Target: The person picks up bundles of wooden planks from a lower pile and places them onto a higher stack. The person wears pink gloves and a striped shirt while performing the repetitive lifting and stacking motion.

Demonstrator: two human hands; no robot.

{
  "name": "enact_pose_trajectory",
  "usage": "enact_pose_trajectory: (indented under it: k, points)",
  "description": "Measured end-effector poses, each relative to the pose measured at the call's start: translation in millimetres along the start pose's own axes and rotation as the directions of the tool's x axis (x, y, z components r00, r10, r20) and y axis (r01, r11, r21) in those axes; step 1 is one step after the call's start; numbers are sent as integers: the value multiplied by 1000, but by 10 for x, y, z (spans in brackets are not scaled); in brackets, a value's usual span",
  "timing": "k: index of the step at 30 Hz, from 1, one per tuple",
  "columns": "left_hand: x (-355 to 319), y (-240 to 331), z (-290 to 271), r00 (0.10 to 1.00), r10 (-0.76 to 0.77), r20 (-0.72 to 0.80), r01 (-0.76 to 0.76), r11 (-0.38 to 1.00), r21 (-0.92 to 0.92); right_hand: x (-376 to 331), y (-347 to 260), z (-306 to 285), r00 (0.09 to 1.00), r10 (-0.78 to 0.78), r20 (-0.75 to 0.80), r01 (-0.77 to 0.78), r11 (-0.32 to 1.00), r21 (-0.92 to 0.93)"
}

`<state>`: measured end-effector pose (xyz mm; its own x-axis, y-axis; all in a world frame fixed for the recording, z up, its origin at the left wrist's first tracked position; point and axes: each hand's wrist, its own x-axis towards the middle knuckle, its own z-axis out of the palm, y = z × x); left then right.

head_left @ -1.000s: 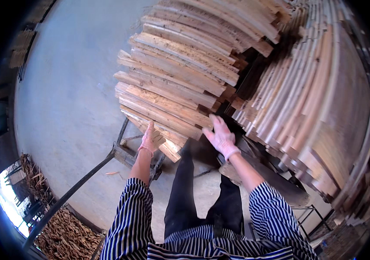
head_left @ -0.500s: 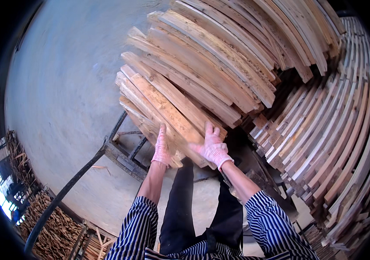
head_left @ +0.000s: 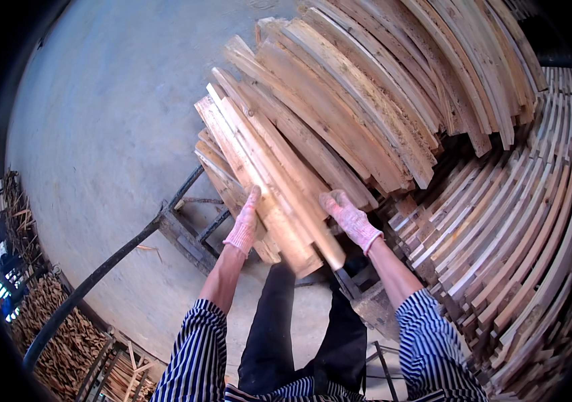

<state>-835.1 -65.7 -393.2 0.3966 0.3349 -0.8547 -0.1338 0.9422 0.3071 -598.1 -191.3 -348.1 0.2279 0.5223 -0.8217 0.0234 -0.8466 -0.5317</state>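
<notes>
A few light wooden planks (head_left: 279, 208), lined up side by side, are squeezed between my two hands near their close ends, which look blurred. My left hand (head_left: 245, 216), in a pinkish knit glove, presses on the left side of these planks with its thumb along the edge. On the opposite side my right hand (head_left: 349, 216), gloved the same way, grips the right edge; its fingertips are partly hidden. Underneath and to the left lie more planks (head_left: 222, 177) on a dark metal frame (head_left: 188, 236). To the right a long row of stacked planks (head_left: 339, 110) continues away from me.
A tall stack of narrow wooden strips (head_left: 507, 248) fills the right side. A bent dark metal bar (head_left: 91, 295) runs from the frame toward the lower left. Piles of scrap wood (head_left: 58, 328) lie at the lower left. Grey concrete floor (head_left: 118, 141) spreads on the left.
My right hand has moved right and closed against the planks' outer edge. The planks between my hands have shifted nearer to me and look lifted above the others.
</notes>
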Motion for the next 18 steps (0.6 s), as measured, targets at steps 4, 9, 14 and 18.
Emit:
enact_pose_trajectory:
  k: [4,9,14,18]
  points:
    - [62,-65,-119,988,146,44,-139,980,-140,274,-524,-3,995,-12,96,33,975,-222]
    - [41,5,105,990,101,-102,-111,989,-98,136,-799,313,992,-12,-127,-8,987,-162]
    - [-1019,-163,178,1000,-8,-25,6,997,-82,-894,-841,442,990,-15,-142,-19,971,-236]
    - [-2178,-812,230,988,-148,47,154,966,-208,-1571,142,149,976,20,218,-55,987,153]
